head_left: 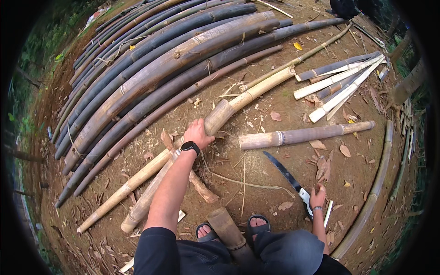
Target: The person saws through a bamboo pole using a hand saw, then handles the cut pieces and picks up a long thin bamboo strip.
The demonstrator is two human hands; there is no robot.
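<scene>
On my left, dark bamboo poles (156,70) overlap, too many to count, the farthest cut off. My left grip (198,134) is curled around one pale bamboo pole (220,114) beside them, fingertips hidden. One log (229,233) stands between my two feet (259,223). Then one saw (293,183), one bamboo tube (307,135) just beyond; my half-curled right grip (317,197) is at its handle, whether holding I can't tell.

Two hands (199,134) (317,198), one saw (295,184), one wristwatch (188,146), one bracelet (317,208), two sandals (209,237) (260,229), and bamboo poles (220,117) too crowded to count
</scene>
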